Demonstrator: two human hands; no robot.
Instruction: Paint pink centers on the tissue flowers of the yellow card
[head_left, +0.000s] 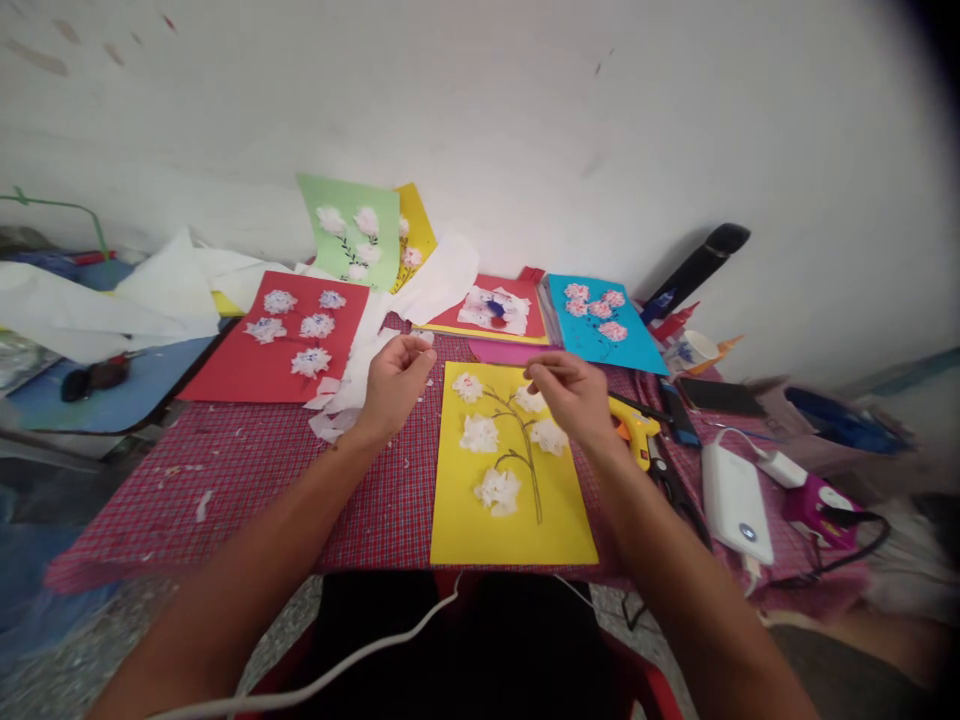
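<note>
A yellow sheet (465,535) lies in front of me, bearing a drawn branch and several crumpled white paper flowers (498,490). My right hand (577,400) is over its upper right edge, fingers pinched on a thin, dark stick-like thing (553,369) that points left. Beyond the sheet's upper left corner is my left hand (396,388), its thumb and fingers pressed together above the checked cloth. Whatever those fingers may hold is too small to make out. A white flower near the right hand is partly covered by it.
Flower pictures on red (217,365), green (386,225) and blue (559,320) sheets stand or lie behind. A paint-stained paper (480,310) rests on a red sheet. On the right are a yellow glue gun (640,432), scissors (679,495), a white power bank (736,500) and a cup (694,350).
</note>
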